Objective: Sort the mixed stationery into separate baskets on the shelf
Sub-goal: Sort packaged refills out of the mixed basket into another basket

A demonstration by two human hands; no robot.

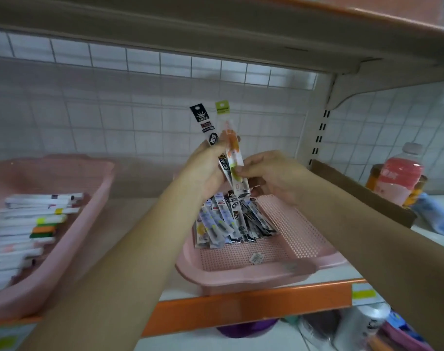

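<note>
My left hand (205,171) grips a black-topped pen packet (202,120) and holds it upright above the middle pink basket (299,236). My right hand (271,176) pinches the lower end of a green-topped packet (228,138) with an orange pen inside, right beside the black one. Below the hands, several packaged pens (231,221) lie in a heap in that basket. A second pink basket (63,224) at the left holds several white markers (25,224) lying side by side.
The baskets stand on a white shelf with an orange front edge (254,305). A brown cardboard divider (363,193) and a pink drink bottle (401,173) sit at the right. An upper shelf (216,29) overhangs close above. More goods lie on the shelf below.
</note>
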